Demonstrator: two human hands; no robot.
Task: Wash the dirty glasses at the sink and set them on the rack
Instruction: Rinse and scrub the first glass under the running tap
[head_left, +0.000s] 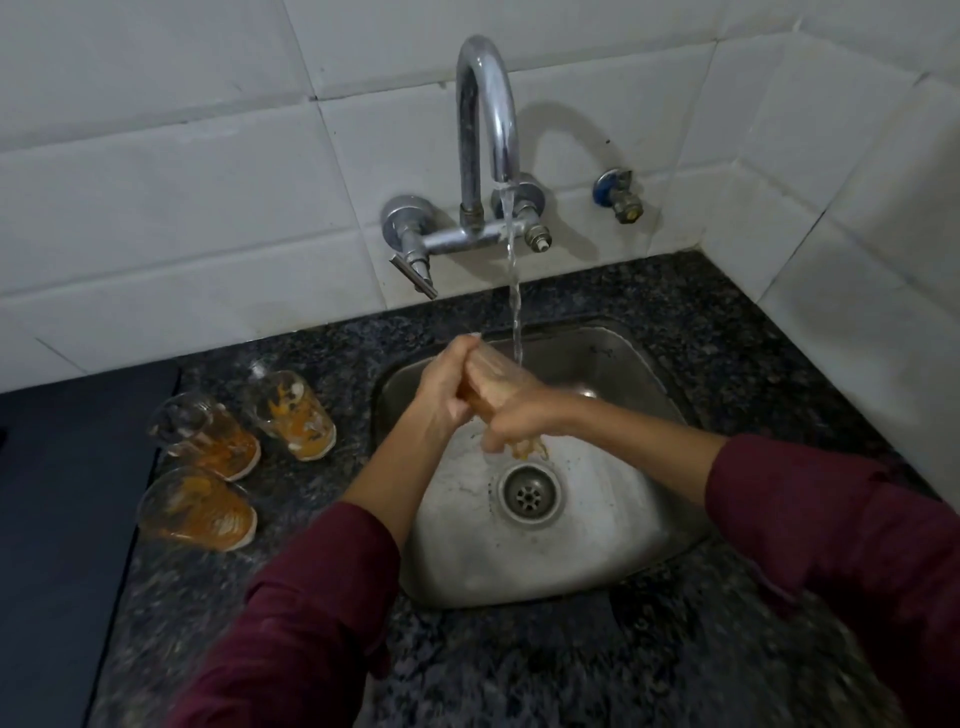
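Both hands, left (441, 387) and right (511, 410), grip one glass (488, 382) over the sink (644, 358), fingers wrapped shut. Tap (485, 130) running (orange water dripping).

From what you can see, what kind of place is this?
Most likely a home kitchen: a steel sink set in a dark granite counter, a wall tap running over white tiles, and dirty glasses waiting.

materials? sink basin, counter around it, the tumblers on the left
Rounded grey sink basin: looks like brushed stainless steel, dull sheen with pale water marks. Dark speckled countertop: polished granite or a lookalike, black-grey flecks, slight gloss. Three clear orange-stained tumblers: see-through with bright glints, probably glass, though clear plastic can't be ruled out.
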